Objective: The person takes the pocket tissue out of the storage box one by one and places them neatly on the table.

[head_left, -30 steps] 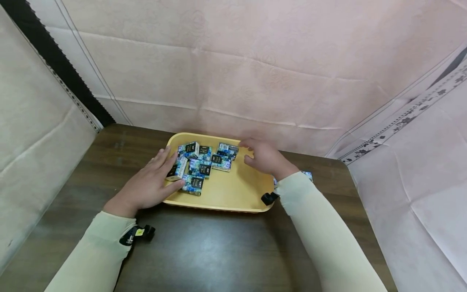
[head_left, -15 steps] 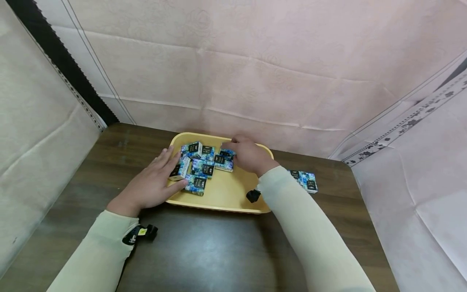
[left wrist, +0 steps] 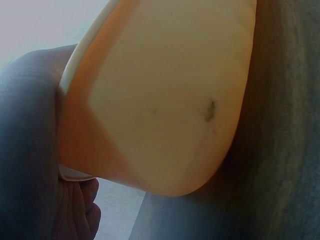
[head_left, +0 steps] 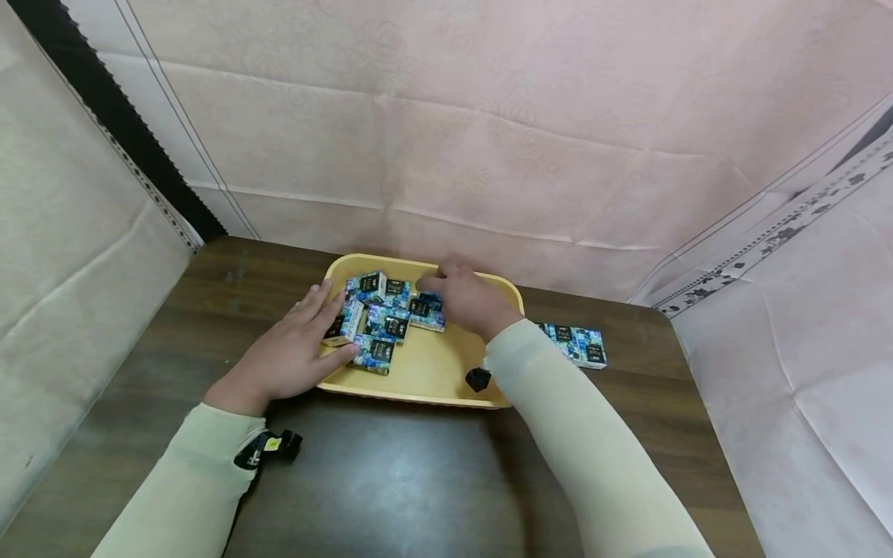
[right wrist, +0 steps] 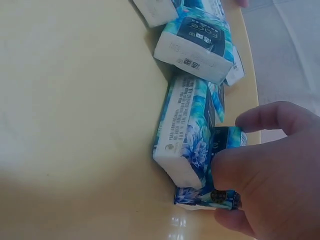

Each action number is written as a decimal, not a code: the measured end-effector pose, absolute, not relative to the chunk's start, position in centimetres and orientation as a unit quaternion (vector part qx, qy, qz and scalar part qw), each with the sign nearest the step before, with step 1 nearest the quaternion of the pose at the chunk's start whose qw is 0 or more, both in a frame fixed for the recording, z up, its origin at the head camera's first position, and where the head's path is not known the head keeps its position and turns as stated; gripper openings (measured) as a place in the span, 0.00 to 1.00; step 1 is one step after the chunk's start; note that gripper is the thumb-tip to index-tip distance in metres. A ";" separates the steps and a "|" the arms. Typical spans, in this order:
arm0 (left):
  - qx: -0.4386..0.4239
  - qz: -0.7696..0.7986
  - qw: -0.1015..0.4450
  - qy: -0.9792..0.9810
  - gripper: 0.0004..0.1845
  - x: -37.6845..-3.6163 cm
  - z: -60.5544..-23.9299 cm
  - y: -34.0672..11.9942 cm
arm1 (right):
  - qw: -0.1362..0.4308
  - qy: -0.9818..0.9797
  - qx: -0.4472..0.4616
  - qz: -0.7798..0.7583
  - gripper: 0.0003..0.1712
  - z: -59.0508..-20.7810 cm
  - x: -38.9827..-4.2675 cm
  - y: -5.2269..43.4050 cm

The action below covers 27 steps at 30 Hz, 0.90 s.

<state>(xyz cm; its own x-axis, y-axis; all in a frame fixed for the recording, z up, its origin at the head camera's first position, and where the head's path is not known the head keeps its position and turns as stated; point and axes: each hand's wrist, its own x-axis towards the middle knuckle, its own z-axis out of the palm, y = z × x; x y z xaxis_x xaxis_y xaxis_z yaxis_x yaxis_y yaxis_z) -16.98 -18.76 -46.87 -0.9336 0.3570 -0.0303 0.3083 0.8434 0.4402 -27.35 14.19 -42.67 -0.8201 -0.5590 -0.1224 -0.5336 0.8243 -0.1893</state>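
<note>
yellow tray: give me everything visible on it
The yellow plastic tray is a shallow rounded rectangle with a raised rim and smooth, slightly glossy surface. It sits flat on the dark wooden table, near the far wall. Small blue floral tissue packs are clustered in its left half; its right half is bare. The left hand rests on its left rim, and the right hand reaches in, gripping a pack. A dark smudge marks its underside in the left wrist view.

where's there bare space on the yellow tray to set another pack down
The near right part of the yellow plastic tray is bare, between the blue tissue packs and its front rim. The far left is crowded, with the left hand and right hand there.
</note>
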 end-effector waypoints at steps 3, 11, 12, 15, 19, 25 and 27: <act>0.172 0.219 0.053 0.959 0.55 -17.0 -47.0 -18.7 | 0.086 0.951 -0.287 -0.083 0.38 -42.5 -27.1 14.3; 0.175 0.218 0.052 0.959 0.55 -16.9 -46.9 -18.7 | 0.010 0.941 -0.335 -0.053 0.32 -41.7 -26.3 15.7; 0.174 0.219 0.052 0.959 0.55 -16.9 -46.9 -18.7 | -0.002 0.938 -0.344 -0.047 0.32 -41.7 -26.2 16.0; 0.171 0.221 0.051 0.959 0.56 -16.9 -47.0 -18.7 | -0.018 0.932 -0.359 -0.046 0.31 -41.4 -25.6 16.6; 0.172 0.222 0.051 0.958 0.56 -16.9 -47.1 -18.7 | -0.017 0.931 -0.358 -0.070 0.29 -40.7 -24.4 17.8; 0.173 0.220 0.055 0.958 0.57 -17.1 -47.1 -18.7 | -0.055 0.925 -0.366 -0.088 0.27 -39.5 -23.1 20.4; 0.172 0.220 0.056 0.958 0.56 -17.1 -47.1 -18.7 | -0.066 0.926 -0.360 -0.089 0.26 -38.9 -22.9 21.3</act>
<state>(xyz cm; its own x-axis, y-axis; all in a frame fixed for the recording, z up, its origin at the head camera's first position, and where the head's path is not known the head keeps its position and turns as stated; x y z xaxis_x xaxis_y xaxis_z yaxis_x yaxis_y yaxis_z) -17.06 -18.74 -47.08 -0.9345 0.3547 -0.0314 0.3053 0.8435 0.4419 -22.87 21.32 -38.93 -0.7321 -0.6552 0.1864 -0.6787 0.7249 -0.1175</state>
